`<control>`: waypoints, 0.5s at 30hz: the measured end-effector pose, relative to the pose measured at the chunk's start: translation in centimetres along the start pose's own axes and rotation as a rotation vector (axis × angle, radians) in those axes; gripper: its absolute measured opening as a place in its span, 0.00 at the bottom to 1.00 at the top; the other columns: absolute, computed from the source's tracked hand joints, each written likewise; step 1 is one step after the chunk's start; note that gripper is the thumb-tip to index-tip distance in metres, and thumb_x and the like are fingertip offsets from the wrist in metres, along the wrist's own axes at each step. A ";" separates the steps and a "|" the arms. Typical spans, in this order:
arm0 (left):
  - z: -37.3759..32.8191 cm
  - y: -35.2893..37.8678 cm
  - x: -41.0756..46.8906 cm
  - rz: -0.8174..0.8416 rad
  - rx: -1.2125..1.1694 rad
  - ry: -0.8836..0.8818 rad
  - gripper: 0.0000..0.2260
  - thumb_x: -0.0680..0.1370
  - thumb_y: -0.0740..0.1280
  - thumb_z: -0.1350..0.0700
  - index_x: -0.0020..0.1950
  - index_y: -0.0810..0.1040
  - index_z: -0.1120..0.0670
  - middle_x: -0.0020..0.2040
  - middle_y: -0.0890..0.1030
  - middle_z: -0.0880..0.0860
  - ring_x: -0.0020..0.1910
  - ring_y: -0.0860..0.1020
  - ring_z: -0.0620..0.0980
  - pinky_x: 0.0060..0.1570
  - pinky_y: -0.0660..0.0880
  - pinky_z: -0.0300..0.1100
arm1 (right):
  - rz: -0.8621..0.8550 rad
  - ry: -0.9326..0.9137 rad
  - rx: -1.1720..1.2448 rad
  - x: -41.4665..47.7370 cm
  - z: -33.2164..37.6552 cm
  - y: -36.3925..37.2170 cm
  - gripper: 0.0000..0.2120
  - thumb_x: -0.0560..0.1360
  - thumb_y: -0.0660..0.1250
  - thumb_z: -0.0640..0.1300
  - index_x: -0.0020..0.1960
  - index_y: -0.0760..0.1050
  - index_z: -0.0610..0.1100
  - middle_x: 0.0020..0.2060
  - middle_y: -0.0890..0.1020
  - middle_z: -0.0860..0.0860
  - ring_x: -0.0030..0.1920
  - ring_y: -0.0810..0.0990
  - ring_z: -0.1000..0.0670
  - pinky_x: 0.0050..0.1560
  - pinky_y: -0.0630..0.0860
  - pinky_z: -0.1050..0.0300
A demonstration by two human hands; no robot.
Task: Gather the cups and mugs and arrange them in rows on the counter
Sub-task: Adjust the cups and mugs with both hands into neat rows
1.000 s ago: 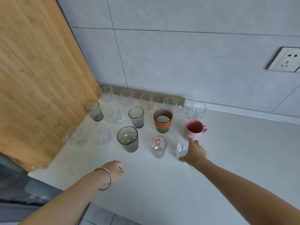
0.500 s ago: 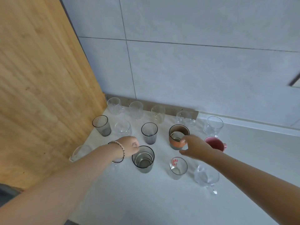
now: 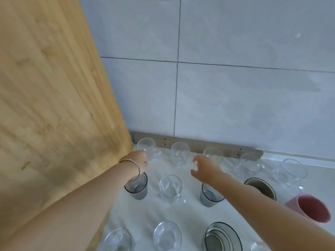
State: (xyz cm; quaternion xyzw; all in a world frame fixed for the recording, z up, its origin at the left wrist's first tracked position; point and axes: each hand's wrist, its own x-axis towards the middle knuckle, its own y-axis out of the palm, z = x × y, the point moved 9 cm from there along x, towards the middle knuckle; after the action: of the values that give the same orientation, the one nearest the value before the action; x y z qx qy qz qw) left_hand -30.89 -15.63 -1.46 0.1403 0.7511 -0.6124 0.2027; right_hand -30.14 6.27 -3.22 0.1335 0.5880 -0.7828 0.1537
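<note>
Cups stand in rows on the white counter (image 3: 190, 214). Several clear glasses line the wall, among them a corner mug (image 3: 147, 147), a second glass (image 3: 180, 154) and a third (image 3: 213, 153). The middle row holds a grey ribbed glass (image 3: 136, 187), a clear mug (image 3: 170, 187), another grey glass (image 3: 210, 196), a brown cup (image 3: 261, 187) and a pink mug (image 3: 311, 209). My left hand (image 3: 139, 160) touches the corner mug's left side. Between the second and third back glasses my right hand (image 3: 203, 168) hovers, fingers spread, holding nothing.
A tall wooden panel (image 3: 54, 105) closes off the left side, right beside my left forearm. A tiled wall with a grey strip (image 3: 226, 148) runs behind the cups. Clear glasses (image 3: 166, 236) and a dark glass (image 3: 223, 238) stand in the near row.
Both hands have reached from the near and middle rows to the back row by the wall. The view has moved closer and to the left.
</note>
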 end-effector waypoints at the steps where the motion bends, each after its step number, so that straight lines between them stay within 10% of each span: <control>1: 0.4 -0.3 1.2 -0.010 0.001 -0.001 0.16 0.79 0.56 0.59 0.67 0.69 0.58 0.60 0.76 0.57 0.57 0.76 0.55 0.52 0.71 0.43 | -0.012 0.023 -0.004 1.1 0.4 0.2 0.22 0.77 0.62 0.51 0.68 0.67 0.44 0.64 0.74 0.47 0.64 0.74 0.46 0.63 0.73 0.51; 15: 1.2 1.0 10.8 -0.070 -0.064 -0.039 0.32 0.73 0.67 0.47 0.73 0.56 0.48 0.73 0.59 0.53 0.68 0.68 0.57 0.61 0.73 0.50 | -0.047 0.200 0.094 9.7 2.1 2.4 0.42 0.67 0.71 0.61 0.72 0.57 0.43 0.65 0.66 0.45 0.65 0.72 0.44 0.59 0.74 0.50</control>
State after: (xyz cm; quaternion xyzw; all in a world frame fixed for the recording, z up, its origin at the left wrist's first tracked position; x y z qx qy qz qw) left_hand -39.75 -17.02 -7.64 0.0953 0.7706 -0.5976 0.2000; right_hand -38.15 2.83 -8.57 0.2042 0.5660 -0.7957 0.0696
